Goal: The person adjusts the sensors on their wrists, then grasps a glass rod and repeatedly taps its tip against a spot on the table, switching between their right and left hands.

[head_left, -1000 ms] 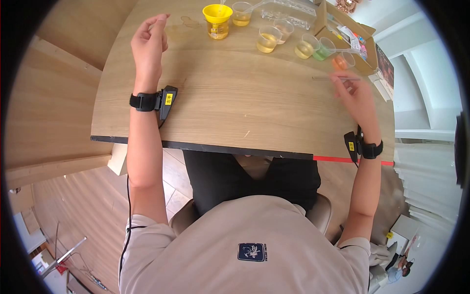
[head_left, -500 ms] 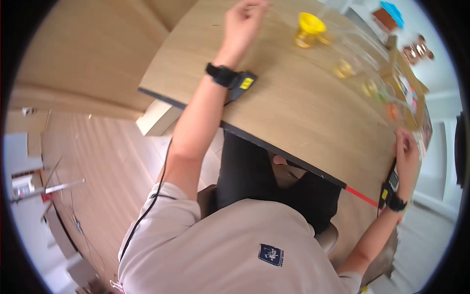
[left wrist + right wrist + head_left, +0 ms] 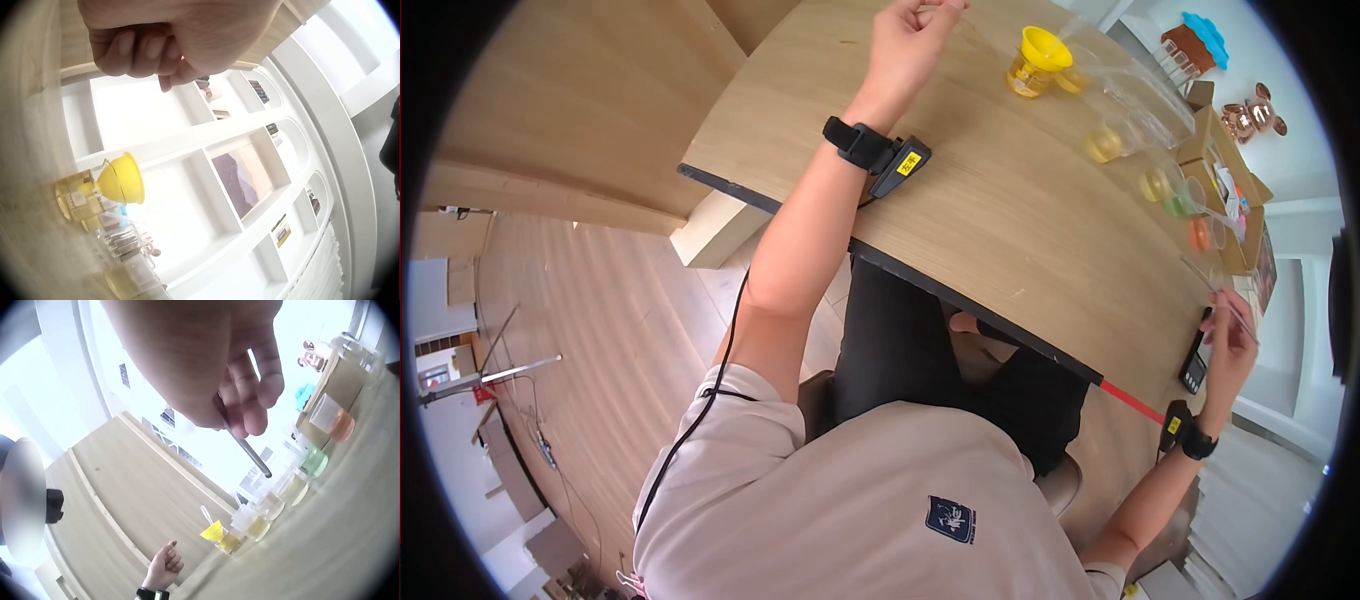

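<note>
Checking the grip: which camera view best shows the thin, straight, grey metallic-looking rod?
The right wrist view: the rod looks largest there, one end clear below the right hand, which hides part. The head view shows it small, protruding either side of the hand; the left wrist view doesn't show it.

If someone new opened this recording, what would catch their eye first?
Probably the bright yellow funnel in the mouth of a clear beaker, near the top of the head view. Next, the green-filled cup and orange-filled cup stand out beside the cardboard box on the right. Further down that side, the right hand holds a thin rod.
</note>
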Motion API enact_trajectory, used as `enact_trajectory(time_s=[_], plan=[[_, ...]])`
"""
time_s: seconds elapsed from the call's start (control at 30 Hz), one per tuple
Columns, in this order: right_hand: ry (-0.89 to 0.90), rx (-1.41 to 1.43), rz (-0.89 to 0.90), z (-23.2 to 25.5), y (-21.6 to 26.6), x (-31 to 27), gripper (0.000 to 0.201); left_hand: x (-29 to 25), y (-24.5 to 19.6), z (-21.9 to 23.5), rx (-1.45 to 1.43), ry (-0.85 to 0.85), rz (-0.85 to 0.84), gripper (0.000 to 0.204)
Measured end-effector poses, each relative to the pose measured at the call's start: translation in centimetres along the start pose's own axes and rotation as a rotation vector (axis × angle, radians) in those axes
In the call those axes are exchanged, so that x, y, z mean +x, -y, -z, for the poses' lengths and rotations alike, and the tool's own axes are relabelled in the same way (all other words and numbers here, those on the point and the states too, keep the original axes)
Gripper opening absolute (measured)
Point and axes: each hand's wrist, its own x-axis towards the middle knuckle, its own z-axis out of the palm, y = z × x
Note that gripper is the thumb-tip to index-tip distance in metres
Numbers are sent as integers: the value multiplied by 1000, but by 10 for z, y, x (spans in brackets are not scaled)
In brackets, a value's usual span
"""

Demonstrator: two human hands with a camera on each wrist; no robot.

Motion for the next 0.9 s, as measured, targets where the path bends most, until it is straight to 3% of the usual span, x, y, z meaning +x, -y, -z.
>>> enact_trajectory(time_s=[0.1,0.17,0.3,0.43,0.5,0.6,0.7,0.9], plan=[[72,-32,141,-32,3,6,22,0,-5,6,13,-7,5,18],[131,26,79,-56,16,15,22,-2,-11,0,52,-37,35,18],[208,48,345,-99,47,37,21,-2,-7,1,49,-13,49,27],[210,73,273,-103,65,46,21,-8,-19,-7,49,-29,67,26],[120,123,153,-97,69,53,22,-8,-20,-8,53,-28,68,27],[-27,175,190,-89,77,71,26,-9,-20,-9,67,-15,66,28],[58,-5,250,-92,79,94,32,-9,-20,-11,78,-6,69,29],[193,85,242,-119,59,120,34,-6,-18,-6,94,-18,64,30]])
